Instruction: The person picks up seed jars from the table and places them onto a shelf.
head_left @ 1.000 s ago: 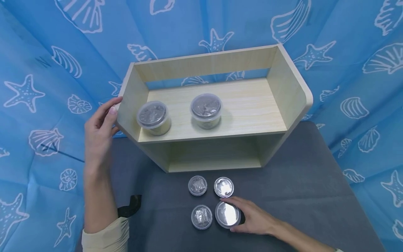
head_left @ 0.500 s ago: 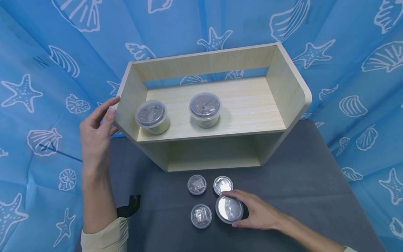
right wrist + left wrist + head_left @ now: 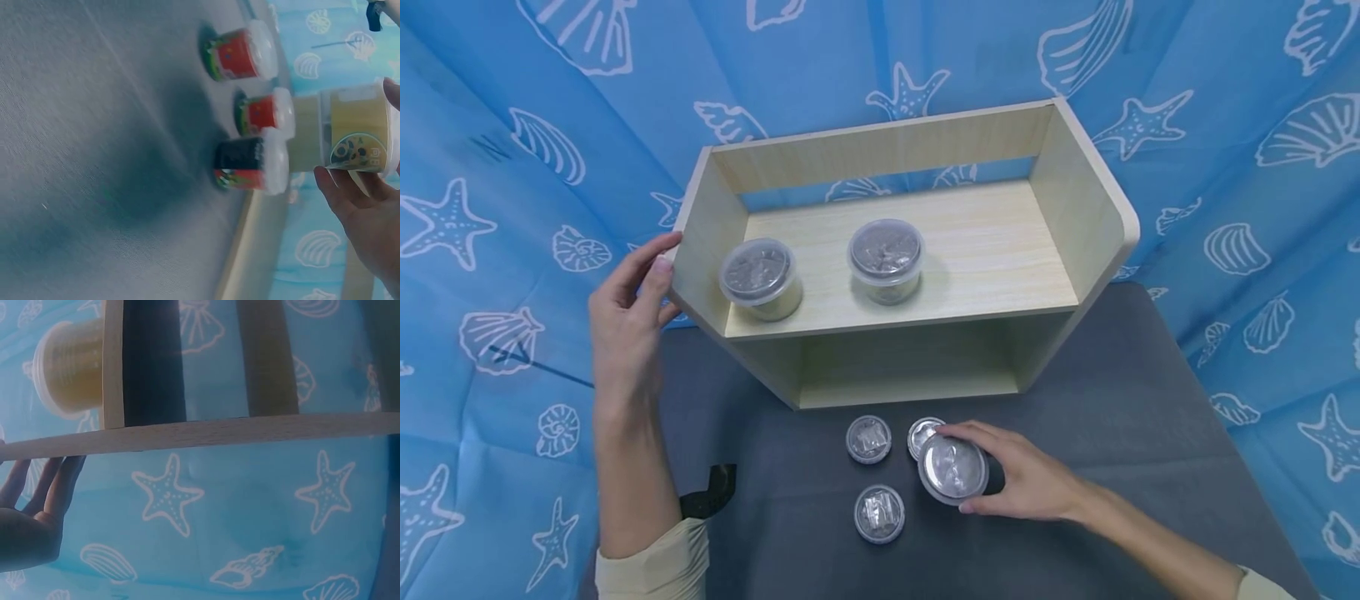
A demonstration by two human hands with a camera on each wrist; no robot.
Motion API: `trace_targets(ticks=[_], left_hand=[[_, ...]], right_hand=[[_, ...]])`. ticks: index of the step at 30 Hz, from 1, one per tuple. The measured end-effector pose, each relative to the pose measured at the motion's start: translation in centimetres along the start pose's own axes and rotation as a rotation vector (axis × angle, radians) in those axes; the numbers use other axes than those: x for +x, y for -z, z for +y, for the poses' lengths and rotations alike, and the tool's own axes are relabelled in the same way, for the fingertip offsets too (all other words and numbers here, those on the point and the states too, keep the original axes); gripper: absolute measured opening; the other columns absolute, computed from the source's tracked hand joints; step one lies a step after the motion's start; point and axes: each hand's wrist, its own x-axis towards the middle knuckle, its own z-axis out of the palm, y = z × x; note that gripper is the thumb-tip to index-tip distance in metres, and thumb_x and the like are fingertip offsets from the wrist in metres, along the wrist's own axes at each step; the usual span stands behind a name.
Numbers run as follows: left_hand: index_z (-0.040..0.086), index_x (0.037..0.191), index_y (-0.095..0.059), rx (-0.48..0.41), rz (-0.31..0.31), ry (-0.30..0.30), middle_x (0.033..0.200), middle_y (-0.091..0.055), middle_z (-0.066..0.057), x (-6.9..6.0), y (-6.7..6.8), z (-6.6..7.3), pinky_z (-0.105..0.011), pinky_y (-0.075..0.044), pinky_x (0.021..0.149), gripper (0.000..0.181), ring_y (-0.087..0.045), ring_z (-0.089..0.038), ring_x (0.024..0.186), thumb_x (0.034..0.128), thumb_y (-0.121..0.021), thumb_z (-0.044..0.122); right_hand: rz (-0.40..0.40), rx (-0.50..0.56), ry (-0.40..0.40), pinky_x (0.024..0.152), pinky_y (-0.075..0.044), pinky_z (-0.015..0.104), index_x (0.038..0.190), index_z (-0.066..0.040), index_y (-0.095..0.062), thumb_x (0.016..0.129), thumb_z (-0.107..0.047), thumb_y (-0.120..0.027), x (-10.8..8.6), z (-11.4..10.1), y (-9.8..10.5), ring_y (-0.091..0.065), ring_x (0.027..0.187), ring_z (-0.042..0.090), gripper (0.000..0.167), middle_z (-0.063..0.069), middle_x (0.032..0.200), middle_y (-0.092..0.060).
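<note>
My right hand [image 3: 1030, 475] grips a lidded clear plastic tub [image 3: 953, 471], held above the table; a label shows on its yellowish side in the right wrist view. It partly covers a small round lidded cup [image 3: 922, 433]. Two more small cups, one farther back [image 3: 868, 439] and one nearer [image 3: 879, 514], stand to its left. At the left, my left hand [image 3: 628, 317] touches the side panel of a pale wooden shelf [image 3: 1090, 183] with its fingertips; in the left wrist view those fingers [image 3: 59, 490] look fairly straight against the panel's outer face.
On the shelf's upper board stand two lidded tubs, one at the left [image 3: 763, 279] and one near the middle [image 3: 886, 261]. The lower compartment [image 3: 910, 362] faces the cups. A blue curtain [image 3: 490, 208] hangs behind the grey-covered table [image 3: 1112, 417].
My right hand has lifted the tub from the table and moved it slightly back and to the right, over the small cup. The left hand keeps its place at the shelf.
</note>
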Motion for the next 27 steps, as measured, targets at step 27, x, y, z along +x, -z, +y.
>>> trace_targets(ticks=[27], left_hand=[[0.009,0.128,-0.067,-0.028,0.007,0.013,0.132,-0.058,-0.013,0.0,0.0,-0.1,-0.03,-0.056,0.084,0.034,-0.054,-0.028,0.119,0.0978,-0.064,0.024]], right_hand=[[0.065,-0.099,0.052,0.096,-0.049,0.032,0.149,-0.02,-0.044,0.074,-0.025,-0.09,2.2,-3.8,6.9,-0.053,0.123,0.011,0.088,-0.006,0.141,-0.053]])
